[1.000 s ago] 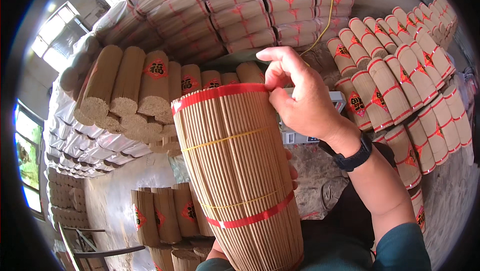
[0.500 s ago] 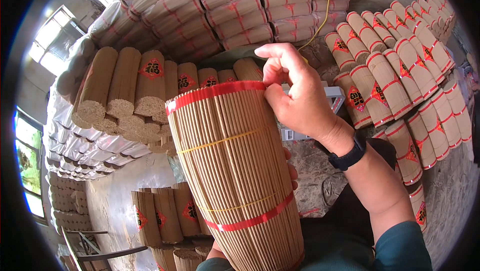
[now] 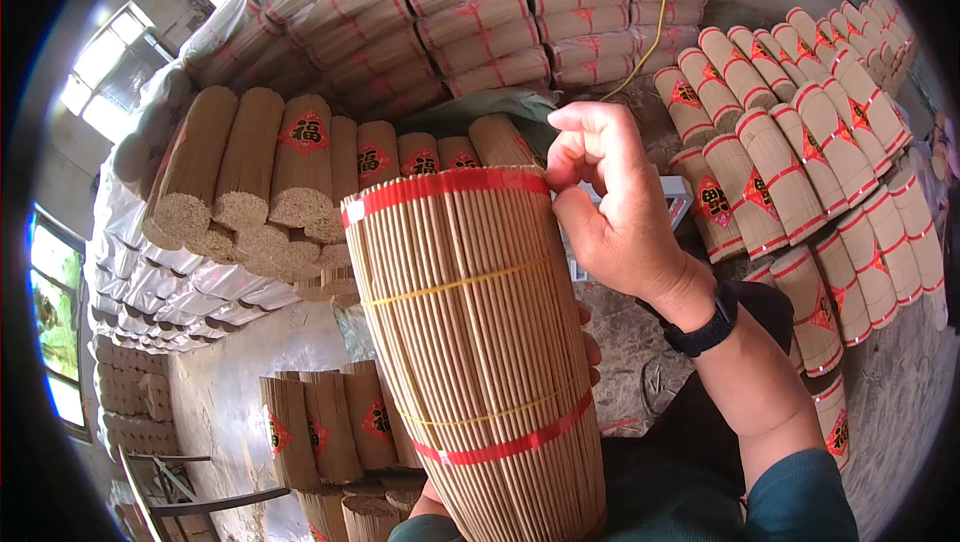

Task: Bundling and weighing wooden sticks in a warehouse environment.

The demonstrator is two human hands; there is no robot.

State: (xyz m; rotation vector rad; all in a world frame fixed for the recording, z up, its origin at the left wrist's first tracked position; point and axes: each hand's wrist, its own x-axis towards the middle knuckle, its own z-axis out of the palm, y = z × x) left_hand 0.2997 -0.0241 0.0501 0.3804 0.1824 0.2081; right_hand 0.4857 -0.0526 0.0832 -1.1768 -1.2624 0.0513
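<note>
At the near edge, a dark green sleeve [image 3: 805, 502] is worn on the right arm. In front of the body, a bundle of thin tan sticks [image 3: 475, 342] is held up, with its long axis run from the near edge outward and slanted, so that the far end is set left of the near end. The sticks are laid lengthwise along that axis, and the far end, which appears broader, is pointed away from the person. The bundle is ringed crosswise, from near to far, by a near red band [image 3: 520, 441], two thin yellow ties [image 3: 450, 287] and a far red band [image 3: 450, 183] at the rim. The bundle is grasped from behind by the left hand [image 3: 592, 350], of which fingertips are seen past its right edge; the palm is hidden. At the rim's right corner, the end of the far red band is pinched by the thumb and curled fingers of the right hand [image 3: 620, 207]; a black watch [image 3: 706, 330] is worn on its wrist.

To the left, short bundles [image 3: 330, 427] are stood nearer and longer bundles [image 3: 300, 177] are piled farther off. To the right, rows of banded bundles [image 3: 775, 177] are stacked. Farthest away, plastic-wrapped bundles [image 3: 480, 27] are heaped high.
</note>
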